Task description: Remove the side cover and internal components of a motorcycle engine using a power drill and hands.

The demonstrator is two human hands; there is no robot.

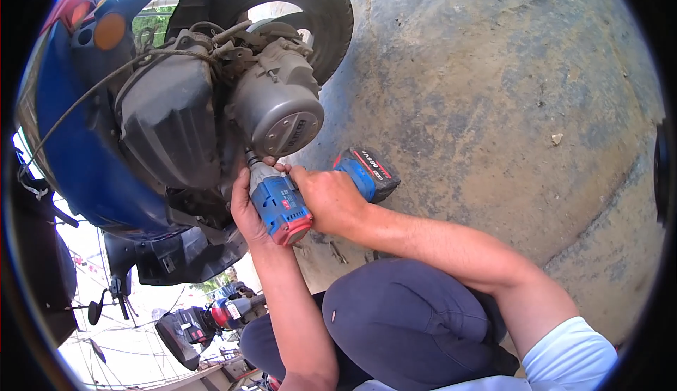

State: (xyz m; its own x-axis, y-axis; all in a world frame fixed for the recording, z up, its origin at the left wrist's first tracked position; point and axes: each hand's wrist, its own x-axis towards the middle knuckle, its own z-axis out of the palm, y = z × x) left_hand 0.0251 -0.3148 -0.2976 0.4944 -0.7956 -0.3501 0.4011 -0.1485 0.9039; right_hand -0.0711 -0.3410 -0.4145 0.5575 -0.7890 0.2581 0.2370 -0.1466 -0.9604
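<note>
I have the cordless impact wrench (281,204) in both hands, just below the round engine cover (285,112), its socket (252,157) pointing up toward the engine; whether the tip touches anything, I cannot tell. My right hand (333,197) is wrapped around the handle, and my left hand (248,211) is curled about the front of the body, most fingers hidden, so how hard they press is not visible. I judge the tool to be stiff and rather heavy, with the thick battery (379,176) pulling at the handle end, and any grease could make the smooth casing slippery. The handle is the best place to hold, with the second palm supporting the body, away from the socket
</note>
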